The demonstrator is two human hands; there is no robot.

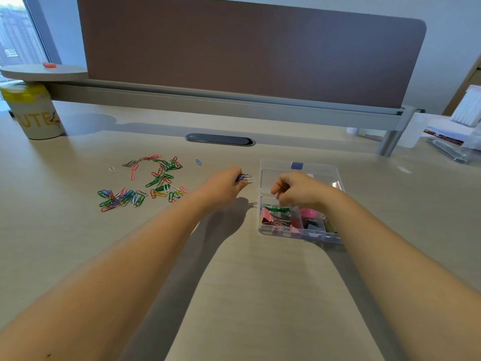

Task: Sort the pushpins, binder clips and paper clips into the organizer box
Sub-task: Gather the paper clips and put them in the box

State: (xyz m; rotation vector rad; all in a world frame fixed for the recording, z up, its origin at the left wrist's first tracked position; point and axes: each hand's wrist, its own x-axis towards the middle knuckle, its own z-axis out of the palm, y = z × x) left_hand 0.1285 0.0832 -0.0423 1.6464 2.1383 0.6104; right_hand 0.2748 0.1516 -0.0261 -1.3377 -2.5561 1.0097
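Note:
A clear plastic organizer box (263,230) sits on the desk at centre right, its lid (320,170) open toward the back. Binder clips (266,217) in pink and dark colours fill its near compartments, with green paper clips (277,208) on top. My right hand (299,190) hovers over the box with fingers curled downward; whether it holds anything is hidden. My left hand (223,186), just left of the box, pinches a small bunch of paper clips (246,177). A scatter of coloured paper clips (145,182) lies on the desk to the left.
A white and yellow cup (36,113) stands at the far left under a round shelf (44,72). A dark cable grommet (220,139) lies behind the clips. A brown divider panel (247,48) closes the back. Clear stationery holders (453,142) stand at far right.

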